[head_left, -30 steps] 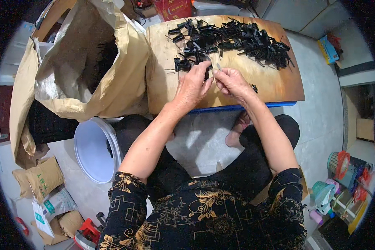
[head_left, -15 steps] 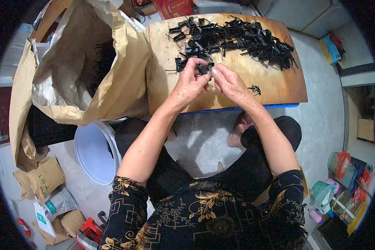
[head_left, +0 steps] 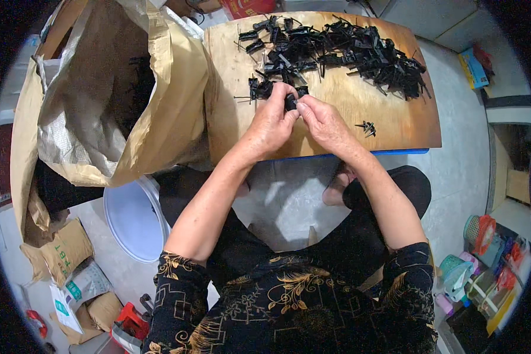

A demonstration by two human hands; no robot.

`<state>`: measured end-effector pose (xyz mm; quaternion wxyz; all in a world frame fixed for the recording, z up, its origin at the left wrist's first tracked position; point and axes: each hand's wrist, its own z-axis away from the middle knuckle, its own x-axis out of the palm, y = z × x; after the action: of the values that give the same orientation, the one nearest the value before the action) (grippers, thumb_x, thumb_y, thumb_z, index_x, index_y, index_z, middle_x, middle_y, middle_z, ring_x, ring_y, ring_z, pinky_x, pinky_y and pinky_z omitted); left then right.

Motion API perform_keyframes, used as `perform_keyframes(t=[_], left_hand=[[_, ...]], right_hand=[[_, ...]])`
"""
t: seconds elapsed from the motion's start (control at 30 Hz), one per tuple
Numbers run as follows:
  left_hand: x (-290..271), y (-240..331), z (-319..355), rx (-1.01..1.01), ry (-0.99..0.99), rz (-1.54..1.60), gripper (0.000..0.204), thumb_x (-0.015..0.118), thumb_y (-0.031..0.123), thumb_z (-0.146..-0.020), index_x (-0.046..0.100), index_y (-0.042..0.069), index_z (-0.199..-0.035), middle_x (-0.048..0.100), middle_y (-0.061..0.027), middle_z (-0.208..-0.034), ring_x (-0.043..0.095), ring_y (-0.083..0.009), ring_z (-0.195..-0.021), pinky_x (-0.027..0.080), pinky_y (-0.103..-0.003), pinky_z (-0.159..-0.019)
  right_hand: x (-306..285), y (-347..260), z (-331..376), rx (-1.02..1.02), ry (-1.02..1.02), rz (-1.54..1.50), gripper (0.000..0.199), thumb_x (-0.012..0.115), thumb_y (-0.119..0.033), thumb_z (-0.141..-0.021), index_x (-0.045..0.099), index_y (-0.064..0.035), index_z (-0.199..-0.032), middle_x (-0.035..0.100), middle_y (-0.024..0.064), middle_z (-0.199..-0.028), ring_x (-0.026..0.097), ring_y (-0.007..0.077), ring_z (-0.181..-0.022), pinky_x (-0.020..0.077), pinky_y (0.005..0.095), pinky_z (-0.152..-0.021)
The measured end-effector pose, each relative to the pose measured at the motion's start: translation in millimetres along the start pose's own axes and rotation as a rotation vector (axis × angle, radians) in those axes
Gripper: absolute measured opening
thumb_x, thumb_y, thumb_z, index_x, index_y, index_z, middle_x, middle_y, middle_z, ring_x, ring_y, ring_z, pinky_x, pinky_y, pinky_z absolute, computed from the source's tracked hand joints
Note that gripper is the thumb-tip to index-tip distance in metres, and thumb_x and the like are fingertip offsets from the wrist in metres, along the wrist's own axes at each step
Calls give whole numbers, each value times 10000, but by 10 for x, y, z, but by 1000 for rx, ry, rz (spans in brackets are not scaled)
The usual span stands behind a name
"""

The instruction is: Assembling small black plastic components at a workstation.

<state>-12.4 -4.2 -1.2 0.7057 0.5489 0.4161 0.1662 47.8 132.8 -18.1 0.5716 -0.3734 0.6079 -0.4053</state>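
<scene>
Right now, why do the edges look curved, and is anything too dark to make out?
Head view: the fisheye lens bows the wooden board, and the rim goes black; head view: inside the paper sack, shadow hides detail; head view: the black piece at the left fingers is partly covered, its detail too dark to read.

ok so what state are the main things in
bag: open, mouth gaping
bucket: open, no lid on
pile: loose, heaped
board: partly covered
small pieces: lying apart from the pile
left hand: closed on a black part
right hand: pinched closed at that part
</scene>
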Motion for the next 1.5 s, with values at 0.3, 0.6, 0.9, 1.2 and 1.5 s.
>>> perform_keyframes(t=[0.3,0.6,0.9,1.2,1.5], left_hand=[[38,19,-18,52,148,-105,304,558,38,-779,390,39,-1032,562,-197,-803,581,-368,-772,448,-398,-650],[-174,211,-19,-140,22,1072,186,492,70,-845,445,81,-1025,558,-77,-779,483,-103,-519,346,-182,-399],[-116,169,118,-217,-143,1010,357,461,133,-883,395,51,-1224,557,-78,-801,482,-88,-526,340,-175,-401],[-100,218,203,-176,-399,945,411,529,225,-856,428,62,-1219,541,-75,-769,428,-68,-480,307,-147,-377],[-53,202,193,-95,-206,430,347,514,51,-843,450,57,-1184,595,-50,-864,588,-78,-701,372,-158,-440]], right_hand=[[56,-11,-73,-56,103,-11,202,429,-198,-919,506,-23,-855,450,33,-639,413,100,-578,369,250,-530],[-138,-175,23,179,6,-530,248,453,-256,-917,510,-32,-1006,555,15,-724,429,37,-447,354,162,-407],[-237,-136,97,81,-16,-580,180,522,-199,-884,531,-41,-970,582,21,-736,432,14,-457,327,140,-397],[-338,-226,135,181,-285,-662,240,567,-237,-853,560,-72,-1028,559,-44,-709,397,3,-500,275,142,-412],[-187,-52,45,22,-84,-443,224,532,-224,-870,554,-7,-921,544,5,-703,462,52,-585,395,208,-519]])
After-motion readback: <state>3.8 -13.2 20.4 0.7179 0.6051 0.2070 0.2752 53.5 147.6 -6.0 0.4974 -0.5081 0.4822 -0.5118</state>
